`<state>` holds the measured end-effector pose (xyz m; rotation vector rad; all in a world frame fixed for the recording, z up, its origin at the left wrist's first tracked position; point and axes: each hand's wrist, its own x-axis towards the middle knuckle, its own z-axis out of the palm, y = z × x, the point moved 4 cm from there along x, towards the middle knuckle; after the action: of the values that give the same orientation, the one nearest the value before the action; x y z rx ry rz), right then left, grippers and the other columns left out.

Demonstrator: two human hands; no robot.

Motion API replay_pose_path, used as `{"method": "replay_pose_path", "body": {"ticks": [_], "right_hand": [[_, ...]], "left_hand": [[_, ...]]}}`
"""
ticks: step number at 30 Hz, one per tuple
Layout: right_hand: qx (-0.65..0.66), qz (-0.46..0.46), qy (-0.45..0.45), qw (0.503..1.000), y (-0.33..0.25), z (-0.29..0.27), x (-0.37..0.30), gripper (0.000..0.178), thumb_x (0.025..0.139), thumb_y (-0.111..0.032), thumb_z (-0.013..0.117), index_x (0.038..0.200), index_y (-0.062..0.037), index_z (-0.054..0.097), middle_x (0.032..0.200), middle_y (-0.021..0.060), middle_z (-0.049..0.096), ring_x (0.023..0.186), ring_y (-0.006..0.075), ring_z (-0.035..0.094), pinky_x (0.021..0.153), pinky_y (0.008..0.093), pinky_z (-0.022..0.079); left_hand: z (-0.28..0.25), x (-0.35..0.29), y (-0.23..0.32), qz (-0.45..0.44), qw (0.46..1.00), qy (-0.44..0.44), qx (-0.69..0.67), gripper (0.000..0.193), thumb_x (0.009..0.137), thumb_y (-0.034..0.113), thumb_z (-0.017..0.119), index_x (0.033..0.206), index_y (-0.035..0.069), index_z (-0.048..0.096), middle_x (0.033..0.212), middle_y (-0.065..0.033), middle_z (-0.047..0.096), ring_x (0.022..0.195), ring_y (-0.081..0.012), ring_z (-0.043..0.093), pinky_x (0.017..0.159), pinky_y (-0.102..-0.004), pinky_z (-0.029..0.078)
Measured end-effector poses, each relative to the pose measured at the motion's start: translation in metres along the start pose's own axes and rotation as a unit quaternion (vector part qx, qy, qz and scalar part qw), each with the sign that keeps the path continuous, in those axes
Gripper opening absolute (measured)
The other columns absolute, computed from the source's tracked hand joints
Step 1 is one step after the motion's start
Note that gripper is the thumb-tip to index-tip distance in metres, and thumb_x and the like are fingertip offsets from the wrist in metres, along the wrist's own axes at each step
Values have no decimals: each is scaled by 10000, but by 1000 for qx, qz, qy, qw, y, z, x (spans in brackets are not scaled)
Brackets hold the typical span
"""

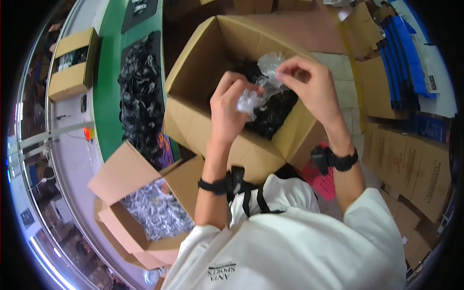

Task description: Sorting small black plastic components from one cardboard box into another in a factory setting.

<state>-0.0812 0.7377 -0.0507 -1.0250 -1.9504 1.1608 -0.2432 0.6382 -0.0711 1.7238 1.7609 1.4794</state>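
Note:
Above the large open cardboard box (193, 67) I hold a crumpled clear plastic bag (271, 63). My left hand (228, 107) is closed around the bag's lower left part. My right hand (311, 83), thumb and forefinger pinched together, grips the bag near its upper right. Whether anything is inside the bag, I cannot make out. Beneath my hands, dark black items in shiny plastic wrapping (271, 118) lie in the bottom of the box, partly hidden by the hands and bag.
A smaller open carton (123, 169) at lower left holds many clear plastic packets (157, 208). A heap of black wrapped items (140, 92) covers part of the green tabletop (107, 92). Another carton (72, 65) sits farther left. Stacked cartons (406, 164) and blue items (403, 63) stand at right.

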Motion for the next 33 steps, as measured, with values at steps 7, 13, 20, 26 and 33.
{"method": "replay_pose_path", "body": {"ticks": [7,13,20,26,33], "right_hand": [[52,35,30,998,13,2,-2,115,809,-94,761,897,-24,739,740,36,701,662,73,602,614,237,457],[-5,-4,31,1000,-7,-6,-5,107,825,-95,747,894,-13,734,748,41,698,638,83,591,589,240,450],[-4,-23,28,999,-10,2,-25,96,830,-96,745,860,-13,706,726,30,656,629,83,551,586,237,435],[0,-25,56,998,2,2,-7,140,812,-107,771,820,-12,668,710,36,635,613,92,547,575,252,429],[-20,-84,75,993,-10,7,-8,149,827,-133,761,830,-17,669,728,49,649,638,123,560,593,268,426]], "left_hand": [[6,3,-16,-46,998,24,-31,165,720,1,792,810,0,654,867,-106,582,776,-250,602,686,-321,477],[3,-8,-14,-46,999,4,-18,174,708,19,802,799,-1,656,860,-110,574,780,-253,600,694,-321,477],[-1,-4,-2,-46,999,-12,-22,123,724,-18,781,793,4,681,778,-104,588,719,-221,602,655,-306,477],[6,0,-16,-42,998,16,-39,121,748,10,774,823,11,678,789,-101,622,736,-221,622,677,-319,493],[9,-14,-35,-154,983,28,-99,66,824,-21,696,854,-7,640,798,-93,639,729,-187,619,685,-299,484]]}}
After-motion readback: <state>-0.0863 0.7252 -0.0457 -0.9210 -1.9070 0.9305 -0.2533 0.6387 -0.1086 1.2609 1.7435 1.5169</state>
